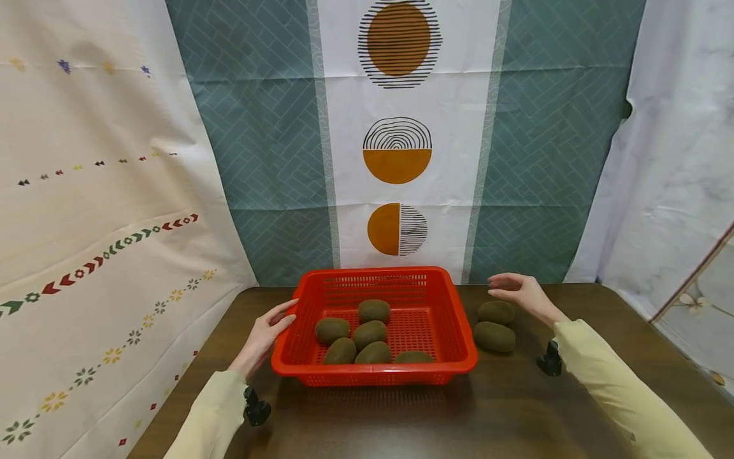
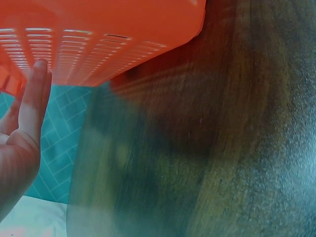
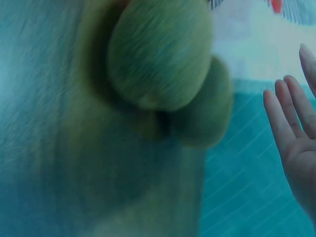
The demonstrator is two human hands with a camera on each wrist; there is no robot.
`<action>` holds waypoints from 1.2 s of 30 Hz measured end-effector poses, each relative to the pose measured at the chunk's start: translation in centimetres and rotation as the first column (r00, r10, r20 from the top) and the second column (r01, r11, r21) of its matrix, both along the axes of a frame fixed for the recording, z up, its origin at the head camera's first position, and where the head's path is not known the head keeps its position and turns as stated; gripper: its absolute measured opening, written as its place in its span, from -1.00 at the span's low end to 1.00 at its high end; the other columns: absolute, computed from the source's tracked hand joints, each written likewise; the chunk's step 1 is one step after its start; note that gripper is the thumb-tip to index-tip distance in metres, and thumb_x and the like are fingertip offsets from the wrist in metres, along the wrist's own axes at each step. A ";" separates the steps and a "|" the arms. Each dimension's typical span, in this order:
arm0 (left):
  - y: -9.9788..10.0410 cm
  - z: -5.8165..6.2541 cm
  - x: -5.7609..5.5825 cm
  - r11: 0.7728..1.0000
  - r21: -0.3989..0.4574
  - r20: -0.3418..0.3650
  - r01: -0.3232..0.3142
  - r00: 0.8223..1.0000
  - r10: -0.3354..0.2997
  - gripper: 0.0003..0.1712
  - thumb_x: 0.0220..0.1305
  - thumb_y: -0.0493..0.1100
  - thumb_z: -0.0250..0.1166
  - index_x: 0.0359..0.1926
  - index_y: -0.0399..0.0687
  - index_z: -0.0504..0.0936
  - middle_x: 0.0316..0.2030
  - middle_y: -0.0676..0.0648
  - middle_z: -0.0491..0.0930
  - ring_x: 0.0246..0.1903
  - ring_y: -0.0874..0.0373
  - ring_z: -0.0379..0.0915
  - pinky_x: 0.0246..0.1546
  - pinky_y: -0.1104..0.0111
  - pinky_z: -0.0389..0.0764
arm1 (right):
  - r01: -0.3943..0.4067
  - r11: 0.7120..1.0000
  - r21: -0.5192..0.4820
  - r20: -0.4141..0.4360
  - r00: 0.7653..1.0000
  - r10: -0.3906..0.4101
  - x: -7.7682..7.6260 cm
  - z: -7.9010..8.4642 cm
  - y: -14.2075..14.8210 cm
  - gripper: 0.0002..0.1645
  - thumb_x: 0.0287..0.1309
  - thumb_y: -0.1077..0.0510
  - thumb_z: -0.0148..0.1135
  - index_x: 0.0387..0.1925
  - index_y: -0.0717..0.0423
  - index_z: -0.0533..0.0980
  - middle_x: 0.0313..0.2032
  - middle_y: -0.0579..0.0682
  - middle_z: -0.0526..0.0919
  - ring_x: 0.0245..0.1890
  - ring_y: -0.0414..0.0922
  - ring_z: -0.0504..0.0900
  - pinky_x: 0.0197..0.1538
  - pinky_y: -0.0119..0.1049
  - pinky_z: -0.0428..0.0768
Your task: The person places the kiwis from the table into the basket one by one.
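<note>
A red plastic basket [image 1: 461,325] with slotted walls holds several brown fuzzy kiwifruits [image 1: 369,334]. At its left side my left hand [image 1: 265,335] touches the rim with its fingertips. The left wrist view shows that hand's straight fingers [image 2: 32,103] against the slotted outer wall. Two more kiwifruits lie close together on the table right of the basket, a farther one [image 1: 496,312] and a nearer one [image 1: 494,337]. Over the farther one hovers my right hand [image 1: 529,297], empty. In the right wrist view its fingers [image 3: 291,106] are spread, apart from both fruits.
Everything stands on a dark brown wooden table [image 1: 401,421]. A patterned curtain [image 1: 275,159] hangs behind it, and pale cloths flank it left and right. Each wrist carries a small black camera mount, one by the left sleeve [image 1: 256,408] and one by the right [image 1: 550,360].
</note>
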State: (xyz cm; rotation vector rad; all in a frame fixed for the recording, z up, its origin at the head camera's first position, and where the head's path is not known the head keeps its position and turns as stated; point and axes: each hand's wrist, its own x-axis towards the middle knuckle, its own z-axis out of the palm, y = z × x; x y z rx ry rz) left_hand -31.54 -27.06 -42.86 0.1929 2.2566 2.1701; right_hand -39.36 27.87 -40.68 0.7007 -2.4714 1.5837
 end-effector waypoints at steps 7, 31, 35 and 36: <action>-0.1 -0.2 -0.1 1.000 0.015 -0.020 0.014 1.000 -0.013 -0.44 0.24 -0.12 0.18 0.24 -0.11 0.31 0.09 -0.30 0.36 -0.10 -0.12 0.45 -0.19 0.13 0.51 | 0.090 0.993 0.077 -0.006 0.996 -0.090 0.1 -1.9 2.0 -0.47 0.07 0.13 0.27 0.02 0.40 0.43 -0.06 0.33 0.49 -0.15 -0.08 0.54 -0.19 -0.49 0.47; 0.1 -0.1 0.0 1.000 0.016 -0.023 0.022 1.000 -0.021 -0.46 0.27 -0.14 0.15 0.26 -0.06 0.30 0.10 -0.31 0.34 -0.07 -0.15 0.42 -0.17 0.14 0.50 | 0.005 0.975 0.221 0.079 0.997 -0.023 -0.3 -4.5 3.2 -0.35 0.07 0.14 0.26 0.14 0.39 0.31 0.05 0.41 0.35 0.04 0.28 0.30 0.02 0.14 0.29; 0.1 -0.1 0.0 1.000 0.026 -0.017 0.013 1.000 -0.013 -0.46 0.26 -0.14 0.16 0.25 -0.08 0.31 0.10 -0.31 0.35 -0.08 -0.16 0.43 -0.18 0.13 0.50 | 0.007 0.973 0.232 0.083 0.996 -0.026 -0.3 -4.6 3.2 -0.35 0.04 0.13 0.29 0.13 0.37 0.34 0.05 0.39 0.36 0.05 0.27 0.30 0.01 0.12 0.32; 0.1 -0.1 0.0 1.000 0.028 -0.015 0.013 1.000 -0.012 -0.46 0.25 -0.14 0.16 0.25 -0.09 0.31 0.09 -0.31 0.35 -0.08 -0.16 0.43 -0.18 0.13 0.51 | 0.009 0.972 0.233 0.086 0.996 -0.029 -0.4 -4.7 3.2 -0.35 0.03 0.13 0.30 0.12 0.37 0.34 0.05 0.40 0.36 0.04 0.27 0.31 0.00 0.10 0.33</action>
